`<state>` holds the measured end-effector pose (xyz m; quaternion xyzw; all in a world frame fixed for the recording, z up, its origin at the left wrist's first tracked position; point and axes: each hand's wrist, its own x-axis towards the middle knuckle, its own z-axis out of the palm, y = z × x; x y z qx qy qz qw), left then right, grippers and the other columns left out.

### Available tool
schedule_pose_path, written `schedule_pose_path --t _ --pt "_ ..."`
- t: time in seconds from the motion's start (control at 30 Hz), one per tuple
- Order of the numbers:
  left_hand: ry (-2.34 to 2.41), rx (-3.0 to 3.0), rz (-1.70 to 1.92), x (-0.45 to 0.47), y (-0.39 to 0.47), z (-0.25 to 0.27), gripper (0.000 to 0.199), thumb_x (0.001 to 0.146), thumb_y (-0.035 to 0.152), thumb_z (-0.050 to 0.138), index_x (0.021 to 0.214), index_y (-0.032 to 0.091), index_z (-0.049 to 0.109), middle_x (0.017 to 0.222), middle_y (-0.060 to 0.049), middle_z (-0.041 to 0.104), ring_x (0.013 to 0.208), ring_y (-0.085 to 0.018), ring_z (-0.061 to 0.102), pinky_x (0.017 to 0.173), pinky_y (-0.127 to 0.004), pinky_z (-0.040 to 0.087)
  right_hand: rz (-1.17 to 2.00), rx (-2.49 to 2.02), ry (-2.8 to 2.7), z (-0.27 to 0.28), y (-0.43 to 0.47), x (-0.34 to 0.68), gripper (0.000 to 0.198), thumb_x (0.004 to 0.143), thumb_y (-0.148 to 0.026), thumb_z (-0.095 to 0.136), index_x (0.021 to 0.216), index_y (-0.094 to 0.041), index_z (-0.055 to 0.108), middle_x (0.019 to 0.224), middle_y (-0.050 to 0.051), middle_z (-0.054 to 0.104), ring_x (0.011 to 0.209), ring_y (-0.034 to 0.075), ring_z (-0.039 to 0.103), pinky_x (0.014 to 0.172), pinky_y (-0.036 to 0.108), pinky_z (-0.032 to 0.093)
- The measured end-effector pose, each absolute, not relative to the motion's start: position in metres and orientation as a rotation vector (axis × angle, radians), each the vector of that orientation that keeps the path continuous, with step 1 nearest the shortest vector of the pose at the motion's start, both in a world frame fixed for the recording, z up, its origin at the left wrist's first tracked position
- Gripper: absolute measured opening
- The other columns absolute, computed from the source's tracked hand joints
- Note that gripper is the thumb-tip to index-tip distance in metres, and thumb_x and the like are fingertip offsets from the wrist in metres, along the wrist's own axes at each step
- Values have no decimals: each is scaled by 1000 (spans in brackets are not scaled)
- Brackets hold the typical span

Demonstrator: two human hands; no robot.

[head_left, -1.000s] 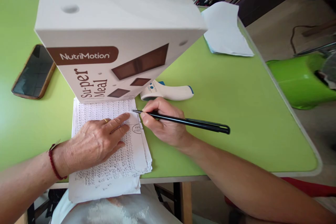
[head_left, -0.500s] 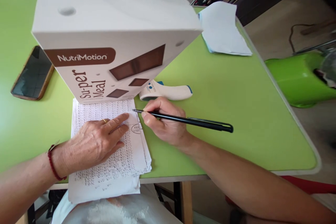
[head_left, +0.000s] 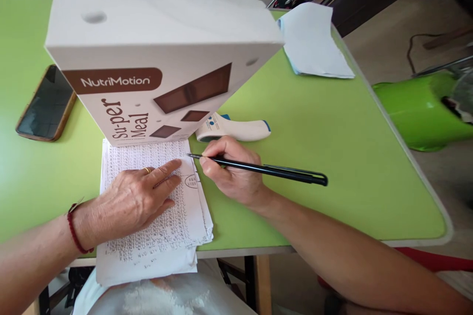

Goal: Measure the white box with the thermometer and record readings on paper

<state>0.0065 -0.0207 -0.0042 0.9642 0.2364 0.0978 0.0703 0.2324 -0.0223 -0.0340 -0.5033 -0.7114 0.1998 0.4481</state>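
Holding pen (head_left: pixel 273 171) near right edge of papers (head_left: pixel 194 206).
Pinching it in right grip (head_left: pixel 234 172); resting loosely spread left grip (head_left: pixel 135 199) on papers; showing no clear shift since a second ago, seemingly pausing.

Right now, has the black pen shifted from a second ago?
Yes, slightly: judged against the white handheld device, the black pen sits a little further right.

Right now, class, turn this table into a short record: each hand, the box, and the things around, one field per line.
Left hand: resting on handwritten sheets
Right hand: holding black pen, tip near the sheets' right edge
Box: white, upright at the sheets' far end
Left of box: phone
Right of box: white-and-blue handheld device, white papers
Surface: green table
Beyond right edge: green bucket
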Motion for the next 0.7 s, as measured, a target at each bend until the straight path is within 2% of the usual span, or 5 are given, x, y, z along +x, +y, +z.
schedule_pose_path --t 0.5,0.7 --pt "706 2897 300 6 -21 -4 27 97 25 47 117 11 58 137 -18 55 64 -17 66 54 -33 55 546 -1215 -1782 -32 -21 233 17 77 -16 58 68 -23 46 56 -6 51 45 9 47 44 24 39" --pt "705 2898 312 6 -21 -5 28 98 26 45 119 10 57 135 -18 57 68 -20 69 57 -35 58 312 -1147 -1802 -23 -23 239 16 76 -12 59 73 -24 49 61 -4 56 49 11 52 46 26 44"
